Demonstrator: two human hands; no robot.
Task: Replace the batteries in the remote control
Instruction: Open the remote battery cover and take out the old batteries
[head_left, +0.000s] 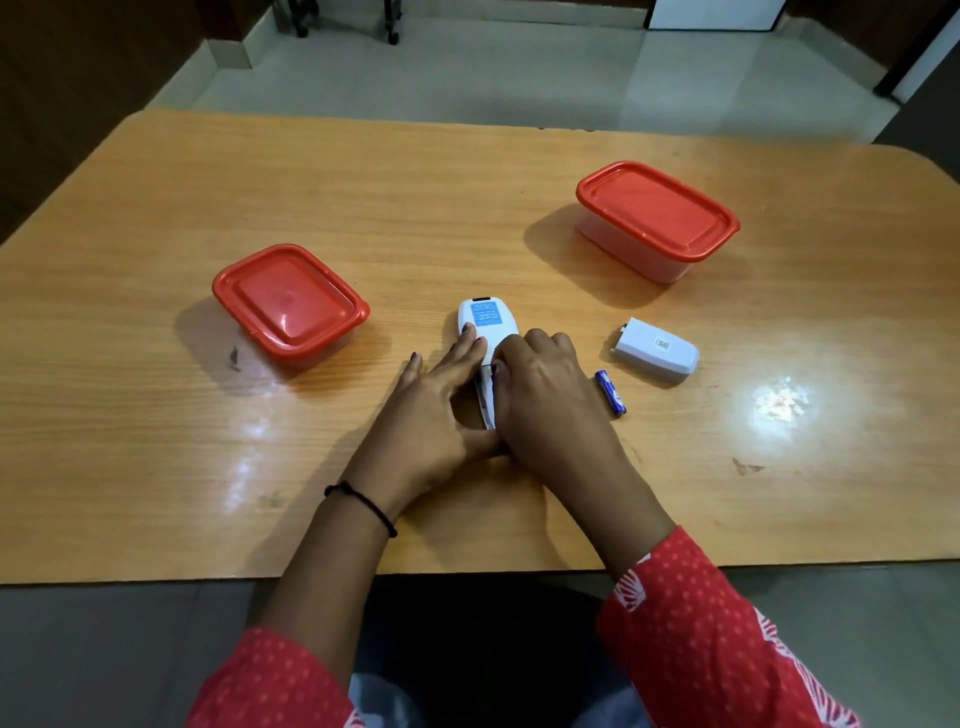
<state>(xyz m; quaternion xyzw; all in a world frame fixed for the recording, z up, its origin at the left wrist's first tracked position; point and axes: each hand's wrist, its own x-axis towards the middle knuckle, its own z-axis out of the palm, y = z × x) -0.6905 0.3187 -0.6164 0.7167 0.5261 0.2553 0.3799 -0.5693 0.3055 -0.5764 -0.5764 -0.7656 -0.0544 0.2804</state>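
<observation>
A white remote control (487, 322) lies face down at the middle of the table, a blue label on its back. My left hand (439, 400) rests along its left side and holds it. My right hand (545, 395) covers its lower part, fingers curled over the open battery bay; what lies under them is hidden. The white battery cover (655, 351) lies loose to the right. One blue battery (611, 392) lies on the table just right of my right hand.
Two plastic boxes with red lids stand on the wooden table (156, 415): one (290, 304) to the left of the remote, one (655, 218) farther back on the right. The table's near edge runs just below my forearms.
</observation>
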